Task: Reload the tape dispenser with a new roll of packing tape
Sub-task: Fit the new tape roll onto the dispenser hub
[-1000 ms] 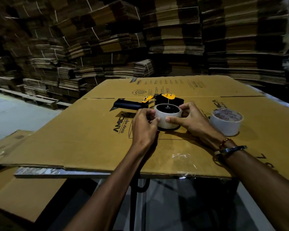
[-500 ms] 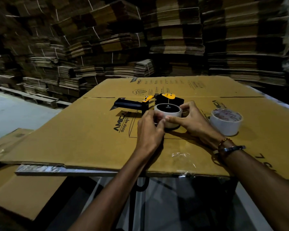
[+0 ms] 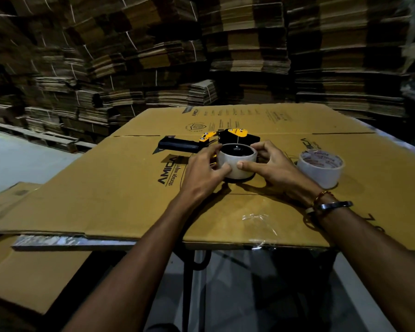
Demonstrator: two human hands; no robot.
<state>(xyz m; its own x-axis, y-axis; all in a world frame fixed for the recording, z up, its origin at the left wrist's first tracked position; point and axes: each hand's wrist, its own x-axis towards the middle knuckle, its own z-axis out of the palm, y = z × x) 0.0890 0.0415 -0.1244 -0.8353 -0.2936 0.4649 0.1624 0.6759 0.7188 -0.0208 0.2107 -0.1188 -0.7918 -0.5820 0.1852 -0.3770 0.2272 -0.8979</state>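
Both hands close around a roll of packing tape (image 3: pixel 237 164) seated on a black-and-yellow tape dispenser (image 3: pixel 235 137) lying flat toward the far edge of a flattened cardboard sheet (image 3: pixel 106 188): the left hand (image 3: pixel 201 173) curls on its left side, the right hand (image 3: pixel 271 168) on its right, thumb across the front. A second tape roll (image 3: pixel 320 170) stands just beside the right wrist, toward the sheet's right edge. Clear film scraps (image 3: pixel 256 219) lie near the front edge. Bundled cardboard stacks (image 3: pixel 153 56) wall the dim room.
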